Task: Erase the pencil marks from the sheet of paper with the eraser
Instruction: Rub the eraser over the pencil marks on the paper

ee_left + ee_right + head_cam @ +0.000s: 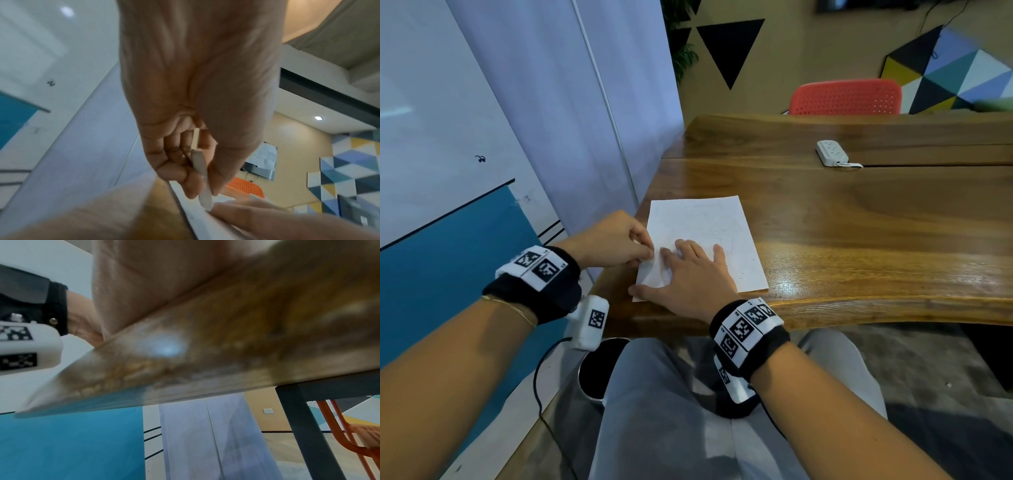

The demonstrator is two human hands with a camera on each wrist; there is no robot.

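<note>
A white sheet of paper (709, 226) with faint pencil lines lies on the wooden table (859, 233), near its left front corner. My left hand (645, 251) pinches a thin whitish eraser (202, 178) between thumb and fingers. The eraser's tip touches the paper (197, 216) at its left edge. My right hand (688, 274) lies flat with spread fingers on the sheet's lower left part, pressing it to the table. In the right wrist view only the right palm (144, 280) and the table's front edge (226, 345) show, both blurred.
A white power strip (832, 153) lies farther back on the table. A red perforated chair (846, 97) stands behind the far edge. A pale panel wall (551, 102) runs close along the table's left side. A dark round container (599, 366) sits on the floor by my knees.
</note>
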